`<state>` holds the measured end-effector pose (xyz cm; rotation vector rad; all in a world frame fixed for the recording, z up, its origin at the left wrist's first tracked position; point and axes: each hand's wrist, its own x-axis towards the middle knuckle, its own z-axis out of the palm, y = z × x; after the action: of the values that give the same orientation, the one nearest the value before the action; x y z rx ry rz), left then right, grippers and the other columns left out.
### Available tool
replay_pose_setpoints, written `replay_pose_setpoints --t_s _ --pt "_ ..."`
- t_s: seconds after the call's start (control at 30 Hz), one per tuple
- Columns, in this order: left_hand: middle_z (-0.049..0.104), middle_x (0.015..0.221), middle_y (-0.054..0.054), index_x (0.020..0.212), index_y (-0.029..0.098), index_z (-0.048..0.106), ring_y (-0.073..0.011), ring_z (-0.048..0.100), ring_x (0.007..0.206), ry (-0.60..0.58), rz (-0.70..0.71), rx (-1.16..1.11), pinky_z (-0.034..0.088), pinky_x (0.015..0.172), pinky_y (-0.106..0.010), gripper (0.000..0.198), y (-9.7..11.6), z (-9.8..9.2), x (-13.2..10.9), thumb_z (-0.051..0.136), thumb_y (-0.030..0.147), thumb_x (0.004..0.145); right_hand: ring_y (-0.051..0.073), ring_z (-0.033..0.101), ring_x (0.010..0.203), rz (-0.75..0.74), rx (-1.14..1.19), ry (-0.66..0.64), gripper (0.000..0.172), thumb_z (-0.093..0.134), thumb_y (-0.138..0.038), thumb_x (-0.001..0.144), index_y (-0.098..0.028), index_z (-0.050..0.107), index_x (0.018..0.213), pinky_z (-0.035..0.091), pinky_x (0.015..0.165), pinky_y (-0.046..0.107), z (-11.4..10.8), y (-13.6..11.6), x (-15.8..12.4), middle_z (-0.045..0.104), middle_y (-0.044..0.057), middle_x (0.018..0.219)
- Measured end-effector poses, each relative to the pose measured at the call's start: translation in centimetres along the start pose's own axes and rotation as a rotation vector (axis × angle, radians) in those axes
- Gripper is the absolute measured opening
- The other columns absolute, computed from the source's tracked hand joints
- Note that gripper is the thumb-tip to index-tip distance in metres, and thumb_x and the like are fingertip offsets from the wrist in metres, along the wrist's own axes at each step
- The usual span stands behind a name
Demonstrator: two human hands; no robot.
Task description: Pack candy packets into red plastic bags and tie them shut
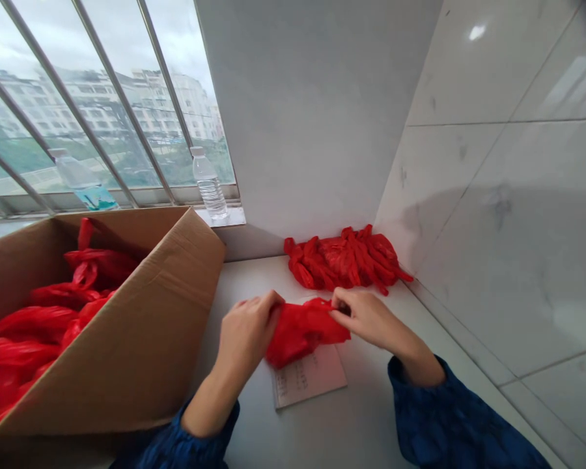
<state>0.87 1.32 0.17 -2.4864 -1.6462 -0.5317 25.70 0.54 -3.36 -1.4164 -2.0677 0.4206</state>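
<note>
"Where is the red bag (pixel 300 329)?"

"Stretched between the two hands, near the middle of the desk (pixel 371 417). It covers the far end of a notebook (pixel 310 378) with handwriting on it. I can't tell whether bag and notebook touch."

"What are the fingers doing?"

"On the left hand (pixel 248 329) they're curled closed around the bag's left end, though their tips are partly hidden. The right hand (pixel 364 312) pinches the upper right edge between thumb and forefinger, with hardly any gap."

"And that heap behind?"

"A pile of red bags (pixel 342 260), crumpled together at the desk's back right corner, where the grey wall (pixel 312 117) meets the tiled wall (pixel 512 247). Its front lies just beyond the bag in hand."

"Anything on the left?"

"An open cardboard box (pixel 170 312), tilted in view and hiding the desk's left edge. More red plastic (pixel 34 322) is bundled inside it. Behind, by the barred window, stand a clear bottle (pixel 209 185) at the sill's right end and a blue-labelled bottle (pixel 85 182) farther left."
</note>
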Motion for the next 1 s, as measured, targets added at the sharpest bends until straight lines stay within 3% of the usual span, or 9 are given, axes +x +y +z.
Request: replay_pose_setpoints --t_s 0.1,0.17,0.23,0.33,0.47,0.63,0.83,0.93,1.0 --pt "0.075 0.093 0.003 0.097 0.027 0.062 -0.0198 0.067 0.077 0.072 -0.171 -0.051 0.037 0.061 -0.028 0.011 -0.6 -1.3 -0.4 0.051 0.024 0.094 0.014 0.056 0.059 0.081 -0.038 0.04 0.013 0.055 -0.017 0.085 -0.022 0.056 0.073 0.033 0.056 0.025 -1.8 1.0 -0.5 0.063 -0.004 0.066" --pt "0.075 0.097 0.002 0.097 0.026 0.061 -0.0203 0.067 0.081 0.097 -0.173 -0.086 0.04 0.064 -0.029 0.012 -0.3 -1.7 -0.6 0.05 0.022 0.093 0.014 0.054 0.057 0.105 -0.09 0.051 0.016 0.054 -0.015 0.082 -0.022 0.053 0.068 0.031 0.056 0.027 -2.3 0.9 -0.9 0.061 -0.004 0.062" --pt "0.072 0.108 -0.002 0.104 0.024 0.06 -0.0229 0.066 0.096 0.127 -0.052 -0.108 0.045 0.077 -0.032 0.017 0.6 -1.5 -0.8 0.052 0.019 0.091 0.015 0.057 0.06 0.094 -0.123 0.067 0.014 0.054 -0.014 0.082 -0.022 0.055 0.07 0.032 0.057 0.028 -2.1 0.3 -1.0 0.062 -0.004 0.064" --pt "0.068 0.122 -0.007 0.121 0.023 0.057 -0.0262 0.062 0.111 0.071 0.221 -0.109 0.041 0.097 -0.04 0.036 2.1 -0.6 -1.0 0.057 0.014 0.086 0.017 0.065 0.074 0.044 -0.116 0.125 0.007 0.06 -0.021 0.086 -0.023 0.062 0.093 0.037 0.062 0.027 -0.9 -1.2 -1.0 0.071 -0.002 0.088" --pt "0.073 0.092 -0.003 0.102 0.023 0.066 -0.0208 0.066 0.085 -0.117 0.383 -0.099 0.042 0.09 -0.038 0.018 2.4 0.2 -0.8 0.052 0.015 0.093 0.017 0.067 0.077 -0.066 -0.148 0.098 0.008 0.06 -0.022 0.089 -0.025 0.064 0.095 0.037 0.062 0.027 0.2 -1.8 -0.5 0.073 -0.001 0.091" --pt "0.07 0.097 -0.002 0.106 0.026 0.068 -0.0183 0.063 0.082 0.08 0.137 -0.222 0.044 0.078 -0.032 0.027 0.1 -1.3 -0.6 0.043 0.018 0.097 0.019 0.065 0.066 0.125 -0.14 0.241 0.012 0.054 -0.018 0.086 -0.025 0.064 0.085 0.033 0.058 0.027 -1.5 0.4 -0.1 0.069 -0.002 0.07" --pt "0.066 0.09 -0.004 0.086 0.019 0.059 -0.0181 0.062 0.086 0.286 -0.01 -0.639 0.047 0.08 -0.029 0.015 -1.3 -2.6 0.1 0.046 0.019 0.092 0.019 0.064 0.057 0.254 -0.01 0.289 0.023 0.043 -0.028 0.092 -0.024 0.055 0.073 0.039 0.056 0.027 -3.6 2.3 -0.7 0.064 -0.001 0.055" --pt "0.065 0.094 -0.006 0.072 0.019 0.054 -0.0187 0.06 0.089 0.303 -0.023 -0.809 0.049 0.079 -0.029 0.019 -0.9 -3.2 0.1 0.052 0.025 0.09 0.019 0.066 0.057 0.295 0.063 0.248 0.018 0.044 -0.029 0.093 -0.023 0.06 0.087 0.045 0.056 0.028 -4.3 2.8 -1.4 0.067 0.0 0.06" --pt "0.065 0.1 -0.006 0.064 0.018 0.05 -0.019 0.06 0.091 0.255 -0.025 -0.866 0.049 0.078 -0.028 0.023 -0.6 -3.6 -0.2 0.055 0.024 0.087 0.02 0.069 0.066 0.257 0.14 0.231 0.021 0.05 -0.029 0.09 -0.023 0.06 0.107 0.049 0.056 0.028 -4.8 2.4 -2.2 0.073 0.004 0.081"
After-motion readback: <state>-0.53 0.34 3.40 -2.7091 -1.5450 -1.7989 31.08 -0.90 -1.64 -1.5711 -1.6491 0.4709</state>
